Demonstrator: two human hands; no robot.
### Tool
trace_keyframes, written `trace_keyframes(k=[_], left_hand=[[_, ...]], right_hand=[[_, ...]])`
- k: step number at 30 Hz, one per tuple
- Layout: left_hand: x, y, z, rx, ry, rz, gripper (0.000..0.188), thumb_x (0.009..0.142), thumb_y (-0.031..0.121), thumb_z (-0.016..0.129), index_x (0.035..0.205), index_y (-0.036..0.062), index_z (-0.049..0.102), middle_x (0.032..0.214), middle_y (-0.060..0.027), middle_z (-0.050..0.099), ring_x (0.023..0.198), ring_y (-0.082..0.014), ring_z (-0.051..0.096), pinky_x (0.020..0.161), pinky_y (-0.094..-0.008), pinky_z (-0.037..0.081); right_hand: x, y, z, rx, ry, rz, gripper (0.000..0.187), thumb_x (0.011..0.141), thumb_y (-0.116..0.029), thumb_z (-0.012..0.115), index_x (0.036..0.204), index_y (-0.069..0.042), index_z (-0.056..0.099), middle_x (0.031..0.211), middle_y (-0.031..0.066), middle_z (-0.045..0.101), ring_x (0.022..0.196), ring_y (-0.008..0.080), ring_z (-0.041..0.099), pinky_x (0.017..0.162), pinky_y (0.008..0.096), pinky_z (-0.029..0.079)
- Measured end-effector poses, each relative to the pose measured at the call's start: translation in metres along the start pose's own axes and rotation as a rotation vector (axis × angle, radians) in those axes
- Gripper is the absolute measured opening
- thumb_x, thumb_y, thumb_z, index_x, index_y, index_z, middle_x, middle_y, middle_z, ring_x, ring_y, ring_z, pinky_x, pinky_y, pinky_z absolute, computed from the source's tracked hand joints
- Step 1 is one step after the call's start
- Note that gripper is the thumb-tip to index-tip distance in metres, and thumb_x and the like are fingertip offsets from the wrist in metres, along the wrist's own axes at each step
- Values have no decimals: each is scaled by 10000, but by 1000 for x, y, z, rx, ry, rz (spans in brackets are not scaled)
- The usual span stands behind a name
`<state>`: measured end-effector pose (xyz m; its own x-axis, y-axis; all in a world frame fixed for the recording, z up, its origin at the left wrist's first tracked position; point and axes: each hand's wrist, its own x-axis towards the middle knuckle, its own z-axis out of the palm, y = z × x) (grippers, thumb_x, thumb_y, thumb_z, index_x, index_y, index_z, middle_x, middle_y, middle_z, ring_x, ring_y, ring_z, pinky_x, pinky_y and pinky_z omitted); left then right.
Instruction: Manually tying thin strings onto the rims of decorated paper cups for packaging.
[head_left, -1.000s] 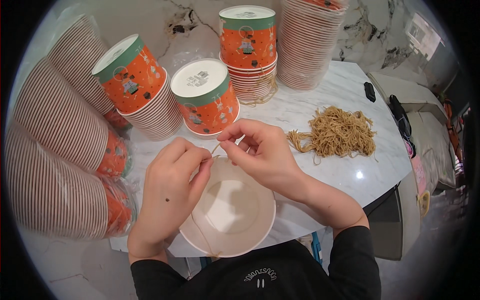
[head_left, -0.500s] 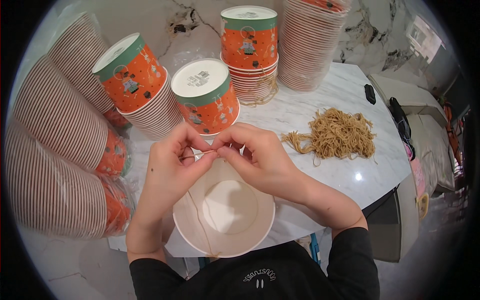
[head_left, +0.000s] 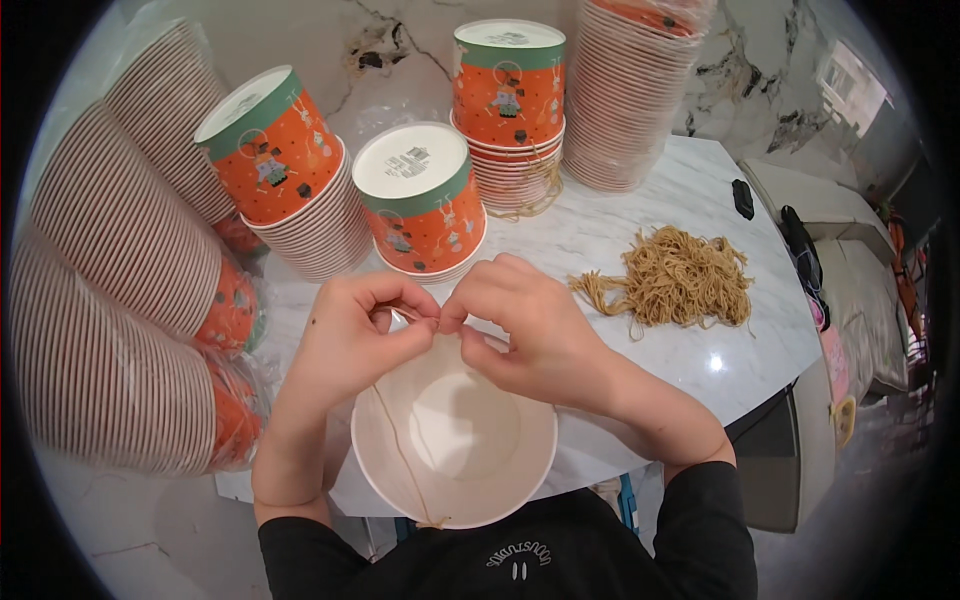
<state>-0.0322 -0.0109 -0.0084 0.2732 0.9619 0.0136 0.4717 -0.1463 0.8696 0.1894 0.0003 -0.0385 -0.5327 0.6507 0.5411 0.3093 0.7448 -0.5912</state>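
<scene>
A white paper bucket stands mouth up at the table's near edge, against my shirt. My left hand pinches a thin tan string between thumb and forefinger over the bucket's far rim. My right hand meets it there, its curled forefinger at the left fingertips and its thumb slightly apart; the string's end between them is mostly hidden by the fingers. From my left hand the string runs down inside the bucket to the near rim, where a small knot or loop shows.
A tangled heap of tan strings lies to the right on the marble table. Upturned orange and green buckets stand in stacks behind my hands. Plastic-wrapped bucket stacks crowd the left. A small black object sits near the right edge.
My right thumb has moved slightly away from the left fingertips, so the pinch is looser. The whole view has shifted a little, with things appearing lower and further right.
</scene>
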Motion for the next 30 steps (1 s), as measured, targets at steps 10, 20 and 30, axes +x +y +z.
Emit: trace_keyframes(k=[10, 20, 30], left_hand=[[9, -13, 0, -416, -92, -28, 54, 878, -31, 678, 930, -43, 685, 861, -61, 725, 821, -79, 694, 722, -211, 544], [15, -24, 9, -272, -46, 24, 86, 777, 13, 701, 844, 51, 662, 752, 75, 614, 567, 39, 356, 512, -191, 258], [17, -26, 15, -369, -10, 34, 140, 802, -2, 703, 935, 27, 737, 801, 63, 670, 580, 32, 364, 535, -175, 290]], right_hand=[[-2, -6, 15, 28, 143, 62, 217, 799, -97, 850, 941, -65, 690, 904, 59, 674, 727, 199, 652, 610, 304, 526], [-5, -6, 17, 44, 122, 37, 153, 823, -34, 804, 928, -49, 693, 874, 66, 679, 681, 192, 660, 558, 304, 527], [-1, -4, 12, 90, 108, 135, 135, 807, -31, 781, 911, -49, 697, 833, 54, 705, 633, 148, 635, 569, 282, 509]])
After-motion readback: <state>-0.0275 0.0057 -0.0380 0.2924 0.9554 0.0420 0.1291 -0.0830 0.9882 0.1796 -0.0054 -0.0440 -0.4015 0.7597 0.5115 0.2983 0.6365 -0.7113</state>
